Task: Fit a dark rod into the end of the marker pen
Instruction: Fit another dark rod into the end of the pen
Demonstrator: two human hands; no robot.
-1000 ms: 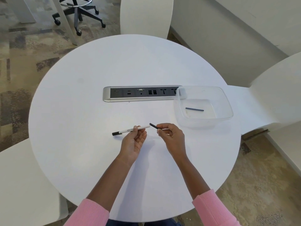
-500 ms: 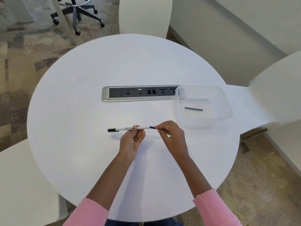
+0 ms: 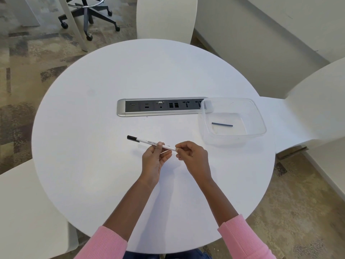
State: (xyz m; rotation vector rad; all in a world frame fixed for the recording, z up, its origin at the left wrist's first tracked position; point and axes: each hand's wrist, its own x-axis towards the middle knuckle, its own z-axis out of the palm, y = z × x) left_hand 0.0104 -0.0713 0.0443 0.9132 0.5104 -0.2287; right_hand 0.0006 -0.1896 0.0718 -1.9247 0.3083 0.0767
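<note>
Marker pen (image 3: pixel 147 141), cap to the left, held above a round white table (image 3: pixel 93 146): left hand (image 3: pixel 153 161) grips its barrel, right hand (image 3: pixel 194 156) pinches its rear end, the joint hidden by fingertips (image 3: pixel 178 146). A dark rod (image 3: pixel 222 125) lies in a clear tub (image 3: pixel 259 118) overlapping a socket strip (image 3: pixel 160 107); white chairs (image 3: pixel 166 15) and patterned carpet (image 3: pixel 28 58) surround

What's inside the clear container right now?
One dark rod lies flat on the floor of the clear container; nothing else shows inside. Its walls are see-through, so little is hidden there.
</note>
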